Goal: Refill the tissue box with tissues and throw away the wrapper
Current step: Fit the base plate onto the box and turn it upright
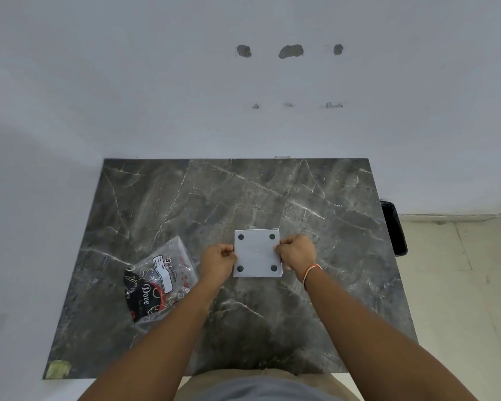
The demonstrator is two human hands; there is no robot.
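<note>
A square white tissue box (257, 253) rests upside down on the dark marble table (315, 198), its base up with a black round foot at each corner. My left hand (218, 261) grips its left edge and my right hand (296, 252) grips its right edge, fingers curled on the sides. To the left lies the clear plastic tissue wrapper (156, 280), crumpled, with black and red "Dove" print. I cannot tell whether tissues are inside the box.
The table stands against a white wall on its far and left sides. A black bin (394, 227) with a liner stands on the tiled floor just past the table's right edge. A patch of greenish tape (58, 369) marks the table's near left corner.
</note>
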